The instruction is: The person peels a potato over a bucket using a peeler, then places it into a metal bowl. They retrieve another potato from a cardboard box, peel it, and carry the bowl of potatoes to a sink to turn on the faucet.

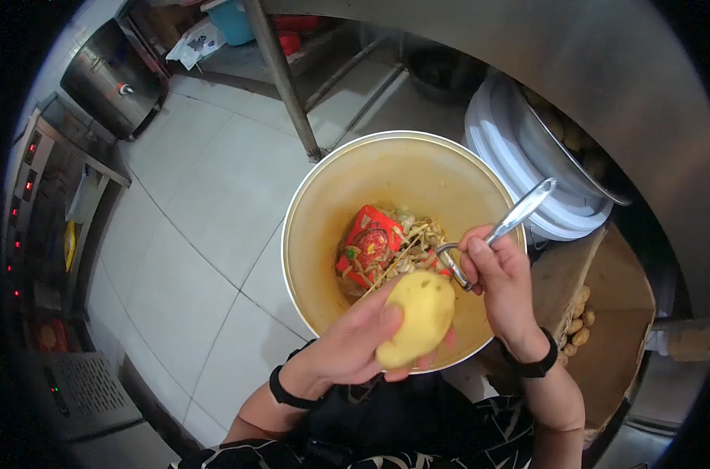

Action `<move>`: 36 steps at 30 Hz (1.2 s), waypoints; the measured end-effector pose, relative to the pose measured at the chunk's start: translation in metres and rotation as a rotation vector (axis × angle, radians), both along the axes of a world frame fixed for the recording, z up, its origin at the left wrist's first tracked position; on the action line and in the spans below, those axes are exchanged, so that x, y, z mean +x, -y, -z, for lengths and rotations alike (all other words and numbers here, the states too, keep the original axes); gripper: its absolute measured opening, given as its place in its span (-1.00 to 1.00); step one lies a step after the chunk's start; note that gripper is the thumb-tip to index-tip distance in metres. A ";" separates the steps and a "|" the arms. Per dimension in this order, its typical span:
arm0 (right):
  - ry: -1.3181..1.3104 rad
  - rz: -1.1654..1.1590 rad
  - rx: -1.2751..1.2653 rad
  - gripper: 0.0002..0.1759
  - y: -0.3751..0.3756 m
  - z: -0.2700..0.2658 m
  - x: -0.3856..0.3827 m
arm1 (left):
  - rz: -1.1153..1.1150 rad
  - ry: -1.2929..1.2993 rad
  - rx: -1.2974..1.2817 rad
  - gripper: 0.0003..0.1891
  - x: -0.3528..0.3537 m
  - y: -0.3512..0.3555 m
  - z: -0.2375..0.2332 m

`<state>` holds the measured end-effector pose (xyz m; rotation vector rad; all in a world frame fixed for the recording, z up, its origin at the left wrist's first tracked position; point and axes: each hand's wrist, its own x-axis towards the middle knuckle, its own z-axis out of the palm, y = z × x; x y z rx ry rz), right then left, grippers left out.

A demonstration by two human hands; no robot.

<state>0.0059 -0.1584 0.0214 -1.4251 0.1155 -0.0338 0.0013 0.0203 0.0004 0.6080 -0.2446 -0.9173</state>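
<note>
My left hand [363,336] is closed around a peeled yellow potato [419,316], with a small dark spot near its upper end. In my right hand [500,277] is a shiny metal peeler [521,209], its handle pointing up and right and its head close above the potato, apart from it. Both hands are over a large round bin [308,258] with a pale rim and yellowish inner wall. Inside the bin lie a red printed packet [371,242] and brownish peelings [421,234].
At right, a cardboard box [617,313] holds several unpeeled potatoes [580,328]. Behind it a metal basin [562,144] rests on a white bucket [500,129]. A steel table leg [281,78] stands beyond the bin. At far left are a metal urn [109,78] and a control panel [26,184].
</note>
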 end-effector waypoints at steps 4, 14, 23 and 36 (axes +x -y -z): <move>0.173 0.001 0.041 -0.83 -0.003 -0.025 -0.006 | -0.071 -0.284 0.116 -0.47 0.002 0.004 -0.014; 0.036 -0.037 0.013 -0.83 -0.009 0.006 -0.004 | 0.081 -0.383 0.026 -0.49 -0.001 -0.002 -0.015; 0.271 -0.126 0.153 -0.87 -0.017 -0.019 -0.022 | 0.088 -0.538 -0.146 -0.50 0.004 0.000 -0.015; 0.245 -0.300 -0.353 -0.67 0.000 0.003 -0.017 | -0.638 0.947 0.878 -0.61 0.001 -0.002 -0.025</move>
